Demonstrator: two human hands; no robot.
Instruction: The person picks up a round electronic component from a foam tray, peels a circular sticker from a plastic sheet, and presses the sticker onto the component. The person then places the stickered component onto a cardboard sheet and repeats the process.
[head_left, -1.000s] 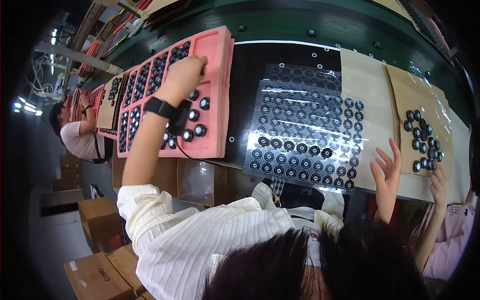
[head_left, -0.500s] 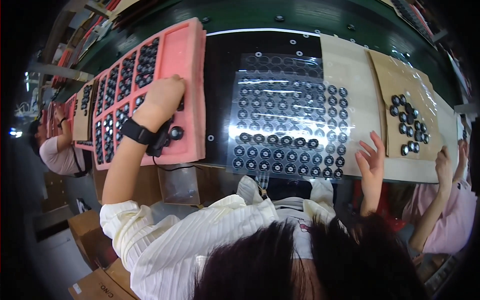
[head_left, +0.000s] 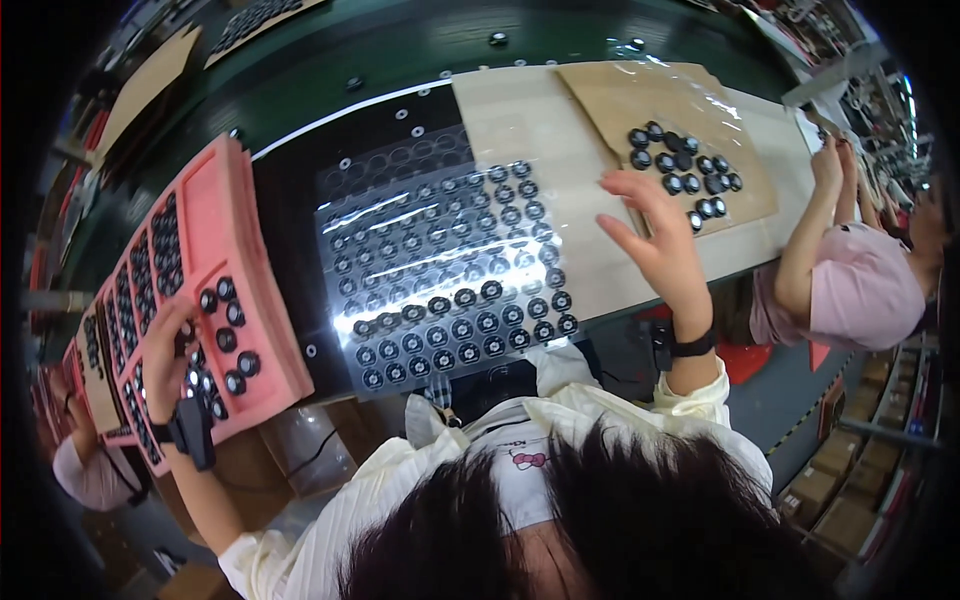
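At the left my left hand reaches over a pink foam tray. Its fingers are curled together among small black round parts. Whether one of these is pinched between them cannot be made out. My right hand is raised over a pale board, fingers spread apart and nothing in them. Between my hands lies a clear plastic sheet with rows of black discs with pale centres. Glare hides some of the middle rows.
A brown cardboard sheet under clear film bears loose black round parts at the right. A co-worker in a pink top stands to the right, another person at the far left. Cardboard boxes fill shelves lower right.
The view has swung to the right. My left hand has moved off the tray's right compartments toward its middle. My right hand has moved up, nearer the brown cardboard, its fingers still spread.
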